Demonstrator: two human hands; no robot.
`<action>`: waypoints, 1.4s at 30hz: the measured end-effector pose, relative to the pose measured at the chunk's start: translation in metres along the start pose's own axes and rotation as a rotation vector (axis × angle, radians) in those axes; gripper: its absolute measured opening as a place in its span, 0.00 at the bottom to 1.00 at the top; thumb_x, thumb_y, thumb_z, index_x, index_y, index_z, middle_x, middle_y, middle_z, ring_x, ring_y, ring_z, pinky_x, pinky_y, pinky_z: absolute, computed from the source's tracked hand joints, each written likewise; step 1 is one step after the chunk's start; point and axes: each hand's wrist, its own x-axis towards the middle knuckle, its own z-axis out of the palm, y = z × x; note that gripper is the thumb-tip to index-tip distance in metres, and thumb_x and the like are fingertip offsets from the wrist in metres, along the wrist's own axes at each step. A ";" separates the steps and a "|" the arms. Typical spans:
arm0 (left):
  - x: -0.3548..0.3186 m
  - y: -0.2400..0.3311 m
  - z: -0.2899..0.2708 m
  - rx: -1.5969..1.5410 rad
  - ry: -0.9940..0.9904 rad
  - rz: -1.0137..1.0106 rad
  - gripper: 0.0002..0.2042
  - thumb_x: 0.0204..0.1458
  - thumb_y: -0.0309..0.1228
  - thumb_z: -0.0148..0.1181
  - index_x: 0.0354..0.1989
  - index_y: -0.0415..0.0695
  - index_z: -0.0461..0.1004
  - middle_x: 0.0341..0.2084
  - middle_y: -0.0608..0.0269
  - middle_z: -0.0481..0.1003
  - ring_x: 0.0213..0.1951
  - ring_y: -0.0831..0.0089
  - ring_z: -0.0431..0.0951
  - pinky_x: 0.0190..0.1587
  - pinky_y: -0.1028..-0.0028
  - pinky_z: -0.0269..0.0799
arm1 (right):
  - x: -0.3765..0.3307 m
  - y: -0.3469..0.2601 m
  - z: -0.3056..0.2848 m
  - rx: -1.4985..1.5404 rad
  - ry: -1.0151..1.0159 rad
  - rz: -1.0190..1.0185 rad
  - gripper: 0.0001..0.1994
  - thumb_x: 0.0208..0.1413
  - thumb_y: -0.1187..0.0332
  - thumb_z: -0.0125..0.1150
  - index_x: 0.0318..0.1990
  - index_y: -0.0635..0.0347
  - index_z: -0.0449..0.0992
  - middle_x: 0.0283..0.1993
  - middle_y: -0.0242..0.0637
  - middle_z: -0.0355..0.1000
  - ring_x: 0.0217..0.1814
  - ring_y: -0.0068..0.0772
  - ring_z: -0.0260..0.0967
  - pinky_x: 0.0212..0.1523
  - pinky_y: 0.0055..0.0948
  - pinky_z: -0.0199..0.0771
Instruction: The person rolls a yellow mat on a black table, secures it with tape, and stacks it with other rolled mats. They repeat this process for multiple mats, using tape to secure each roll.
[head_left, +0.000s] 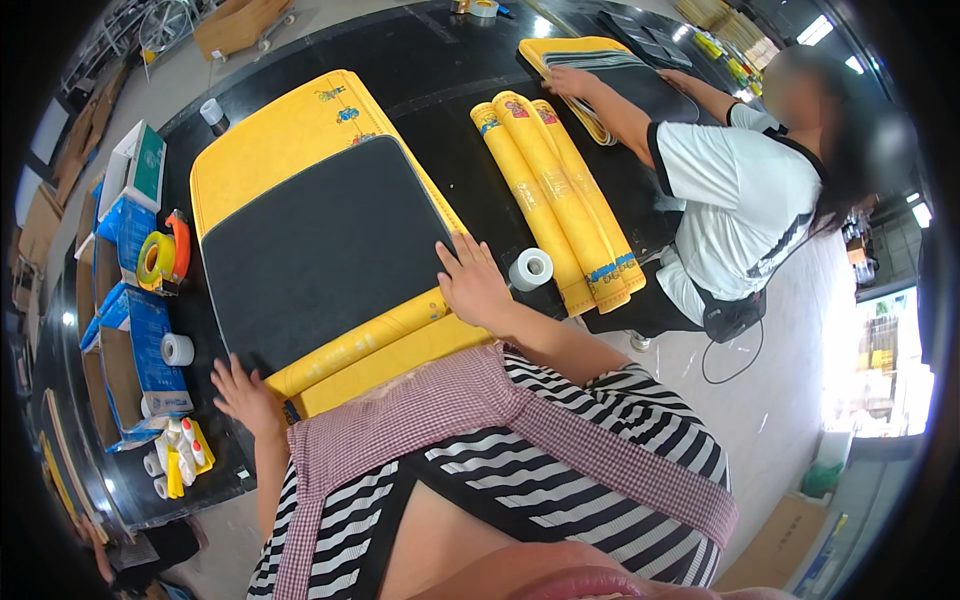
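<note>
A mat lies with its black side (320, 240) up on a stack of yellow mats (250, 160) with small printed figures. Along its near edge runs a yellow roll (360, 345), close to my apron. At the left end of this roll is my left hand (250, 395), fingers spread. My right hand (475, 282) rests by the right end, its fingers stretched out over the mat's edge. Both hands are open. To the right lie several finished-looking yellow rolled mats (550, 190) side by side, with a white tape roll (531, 269) between them and my right hand.
A co-worker in a white shirt (735, 180) handles another mat stack (590, 60) at the far right. Along the table's left side stand blue cartons (150, 340), a tape dispenser (165, 255), another tape roll (177, 350) and white bottles (183, 445).
</note>
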 end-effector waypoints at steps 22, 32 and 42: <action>0.097 0.122 0.044 -0.323 0.134 0.567 0.24 0.54 0.37 0.68 0.58 0.42 0.76 0.53 0.51 0.74 0.57 0.52 0.73 0.61 0.55 0.65 | 0.128 -0.094 -0.010 -0.048 -0.303 -0.329 0.47 0.59 0.35 0.60 0.77 0.57 0.57 0.79 0.54 0.52 0.85 0.54 0.40 0.81 0.60 0.35; 0.165 0.132 0.007 -0.249 -0.307 0.549 0.39 0.39 0.45 0.79 0.61 0.41 0.72 0.52 0.54 0.71 0.57 0.53 0.69 0.59 0.58 0.69 | 0.167 -0.081 0.013 -0.142 -0.056 -0.534 0.36 0.52 0.37 0.69 0.58 0.57 0.74 0.57 0.40 0.69 0.62 0.42 0.63 0.63 0.40 0.62; 0.168 0.142 -0.006 -0.247 -0.667 0.485 0.33 0.38 0.49 0.80 0.47 0.38 0.76 0.46 0.45 0.79 0.53 0.46 0.78 0.55 0.56 0.75 | 0.175 -0.076 -0.017 -0.038 -0.366 -0.531 0.37 0.49 0.34 0.70 0.52 0.60 0.78 0.52 0.45 0.78 0.58 0.49 0.75 0.59 0.44 0.74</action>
